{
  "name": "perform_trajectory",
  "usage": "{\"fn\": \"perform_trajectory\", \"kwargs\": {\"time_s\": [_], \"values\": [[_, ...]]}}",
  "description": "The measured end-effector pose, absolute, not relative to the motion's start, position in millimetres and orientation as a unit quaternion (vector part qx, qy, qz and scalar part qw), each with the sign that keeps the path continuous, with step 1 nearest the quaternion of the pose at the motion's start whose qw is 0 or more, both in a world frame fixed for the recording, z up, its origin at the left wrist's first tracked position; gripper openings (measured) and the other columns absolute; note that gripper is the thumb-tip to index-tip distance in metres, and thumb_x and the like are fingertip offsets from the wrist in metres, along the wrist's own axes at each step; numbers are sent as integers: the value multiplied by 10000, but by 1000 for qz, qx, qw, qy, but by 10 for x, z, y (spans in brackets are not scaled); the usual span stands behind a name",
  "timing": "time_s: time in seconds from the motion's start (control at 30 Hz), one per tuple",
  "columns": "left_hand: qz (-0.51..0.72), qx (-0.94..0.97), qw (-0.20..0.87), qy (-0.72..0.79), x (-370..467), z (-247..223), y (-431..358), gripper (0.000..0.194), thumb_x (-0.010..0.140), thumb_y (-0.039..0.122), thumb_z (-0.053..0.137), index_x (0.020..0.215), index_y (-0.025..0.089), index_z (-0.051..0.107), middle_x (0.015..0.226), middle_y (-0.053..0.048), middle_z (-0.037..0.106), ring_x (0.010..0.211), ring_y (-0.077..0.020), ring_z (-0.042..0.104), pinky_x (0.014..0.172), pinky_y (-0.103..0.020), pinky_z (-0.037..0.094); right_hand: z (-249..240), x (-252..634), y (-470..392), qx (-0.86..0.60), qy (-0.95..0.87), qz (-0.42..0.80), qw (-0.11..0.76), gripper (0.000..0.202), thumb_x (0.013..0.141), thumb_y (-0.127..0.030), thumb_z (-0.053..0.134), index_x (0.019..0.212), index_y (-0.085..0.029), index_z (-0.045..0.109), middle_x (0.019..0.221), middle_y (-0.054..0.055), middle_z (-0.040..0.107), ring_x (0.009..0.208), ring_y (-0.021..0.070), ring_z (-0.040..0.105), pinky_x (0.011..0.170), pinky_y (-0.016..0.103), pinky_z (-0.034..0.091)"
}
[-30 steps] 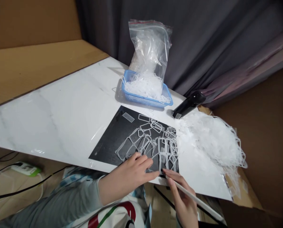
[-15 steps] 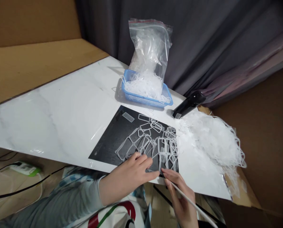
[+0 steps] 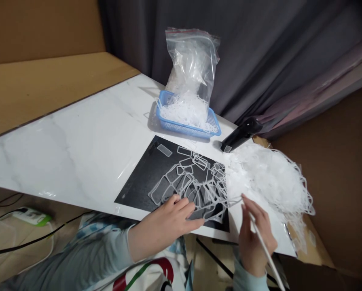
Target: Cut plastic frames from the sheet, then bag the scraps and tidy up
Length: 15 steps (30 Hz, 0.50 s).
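A sheet of thin, translucent rectangular plastic frames point(image 3: 185, 184), joined and tangled, lies on the black mat point(image 3: 135, 188). My left hand point(image 3: 168, 220) rests on the mat's near edge, fingers spread over the frames and thumb pointing right. Right of the mat, my right hand point(image 3: 256, 230) is closed, pinching a strip of the frames point(image 3: 233, 201) at its fingertips. That strip is pulled taut from the mat toward the right. A slender white rod or cord point(image 3: 267, 252) also passes through the right hand; its tip is hidden by the fingers.
A heap of white plastic scraps point(image 3: 274, 178) lies at the right. Behind the mat stands a blue basket point(image 3: 183, 128) with white pieces and a clear zip bag point(image 3: 193, 60). A black cylindrical device point(image 3: 241, 133) stands beside it. Cables and a power strip point(image 3: 32, 216) are lower left.
My right hand has moved right and slightly up from the mat's near edge, drawing a strip of frames with it. The frames at the mat's right have bunched and skewed. My left hand stays put.
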<state>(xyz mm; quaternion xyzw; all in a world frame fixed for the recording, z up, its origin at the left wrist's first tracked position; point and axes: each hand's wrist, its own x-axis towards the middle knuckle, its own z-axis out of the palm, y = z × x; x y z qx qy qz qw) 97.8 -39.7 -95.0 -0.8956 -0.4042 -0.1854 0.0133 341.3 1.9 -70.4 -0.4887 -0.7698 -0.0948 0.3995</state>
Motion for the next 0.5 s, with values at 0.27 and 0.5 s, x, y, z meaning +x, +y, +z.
{"fn": "perform_trajectory", "kwargs": {"time_s": [0.27,0.5], "values": [[-195,-897,18,-397,964,-944,-399,361,850,23,566,1157,214,558,884,1,518,796,-177,465,772,-330,289,-550,3459,239,-572,-668,-75,470,265,954,-309,576,1104,-128,698,1080,144,731,988,284,704,852,432,564],[-183,-889,39,-419,943,-963,-430,572,838,120,606,1381,76,430,902,-37,582,805,-196,493,774,-344,316,-587,3262,57,-503,-760,116,396,148,946,-249,575,1018,-199,694,1073,91,719,1035,239,679,890,390,558]]}}
